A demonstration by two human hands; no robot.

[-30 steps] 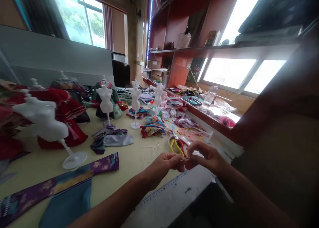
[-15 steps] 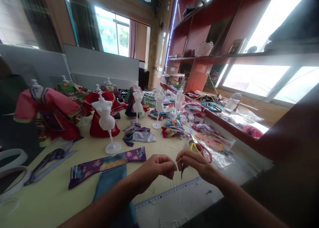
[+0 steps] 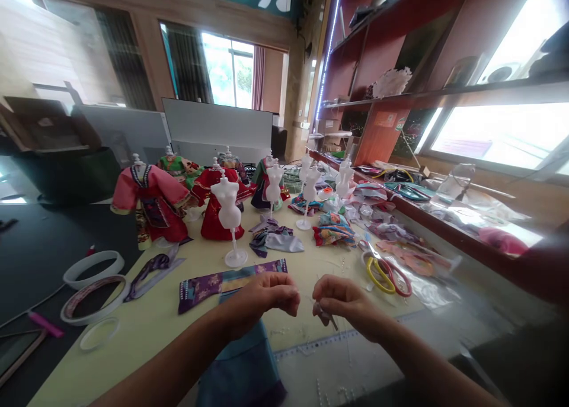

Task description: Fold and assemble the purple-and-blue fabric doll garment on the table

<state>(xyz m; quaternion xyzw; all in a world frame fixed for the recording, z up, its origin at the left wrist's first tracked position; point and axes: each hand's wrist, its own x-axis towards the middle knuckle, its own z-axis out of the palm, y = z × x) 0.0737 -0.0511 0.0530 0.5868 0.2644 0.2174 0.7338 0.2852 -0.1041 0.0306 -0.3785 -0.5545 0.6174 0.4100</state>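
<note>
Cream craft table crowded with white doll mannequins and fabric scraps. In the head view, the left hand and right hand are apart. The left curls, its hold unclear; the right pinches a small pale item, too small to identify, above a ruler, near scissors.

Nothing legible here: blue-edged white ruler strip shows tick marks only, and small orange sign on red wooden shelf is too small to read.
</note>
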